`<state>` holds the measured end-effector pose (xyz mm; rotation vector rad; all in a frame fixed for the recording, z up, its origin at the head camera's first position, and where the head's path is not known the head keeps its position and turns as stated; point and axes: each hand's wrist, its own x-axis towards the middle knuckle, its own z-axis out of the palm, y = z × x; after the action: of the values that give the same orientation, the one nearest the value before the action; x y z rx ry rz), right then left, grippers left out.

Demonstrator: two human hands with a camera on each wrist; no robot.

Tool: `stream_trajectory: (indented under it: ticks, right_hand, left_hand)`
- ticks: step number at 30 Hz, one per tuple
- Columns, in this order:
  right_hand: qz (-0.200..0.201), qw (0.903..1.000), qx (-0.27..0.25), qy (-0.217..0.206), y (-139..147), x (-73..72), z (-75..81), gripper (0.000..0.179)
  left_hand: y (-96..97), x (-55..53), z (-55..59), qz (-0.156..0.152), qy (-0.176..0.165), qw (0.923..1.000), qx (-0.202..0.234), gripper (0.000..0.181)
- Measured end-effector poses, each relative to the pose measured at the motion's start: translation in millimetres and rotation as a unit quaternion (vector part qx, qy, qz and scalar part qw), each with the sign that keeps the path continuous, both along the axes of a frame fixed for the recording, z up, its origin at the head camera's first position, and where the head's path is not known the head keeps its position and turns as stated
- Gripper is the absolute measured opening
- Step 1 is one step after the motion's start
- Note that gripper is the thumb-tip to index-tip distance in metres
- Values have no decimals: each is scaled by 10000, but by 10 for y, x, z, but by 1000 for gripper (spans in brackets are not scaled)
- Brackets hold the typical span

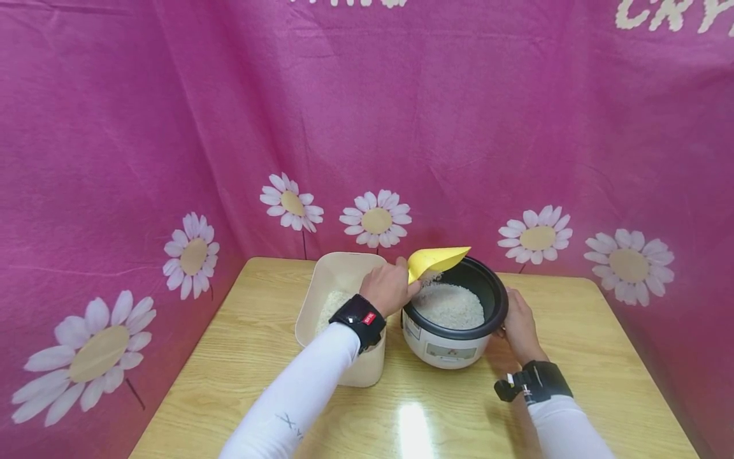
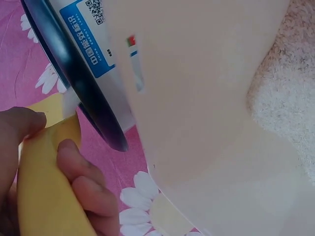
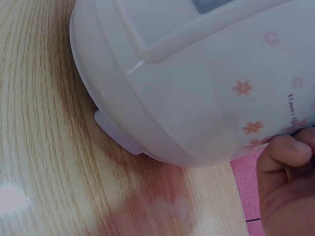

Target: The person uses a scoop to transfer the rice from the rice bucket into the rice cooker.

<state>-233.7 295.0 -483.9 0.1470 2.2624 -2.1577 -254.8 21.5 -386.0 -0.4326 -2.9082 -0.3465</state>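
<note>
My left hand (image 1: 390, 290) grips the handle of a yellow scoop (image 1: 434, 260) above the rice cooker (image 1: 427, 349). Grains spill from the tilted scoop into the cooker's dark pot, where white rice (image 1: 453, 307) lies heaped. In the left wrist view, fingers and thumb wrap round the yellow handle (image 2: 47, 182), close to the dark rim (image 2: 83, 78). My right hand (image 1: 520, 325) holds the cooker at its right side; in the right wrist view its curled fingers (image 3: 283, 152) meet the flower-printed white body (image 3: 197, 93). What they grip there is partly hidden.
Left of the cooker stands a cream bin (image 1: 350, 262) with rice (image 1: 332, 305) inside, partly covered by my left forearm. Both sit on a wooden table (image 1: 264, 306). A pink cloth with daisies (image 1: 436, 127) hangs behind and along the sides.
</note>
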Motion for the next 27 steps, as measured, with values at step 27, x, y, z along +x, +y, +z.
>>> stream_trajectory:
  ticks: [27]
  right_hand:
    - [-75,9997,199,98,83,-106,-234,34]
  left_hand:
    - [-136,26,72,206,-353,9979,504,41]
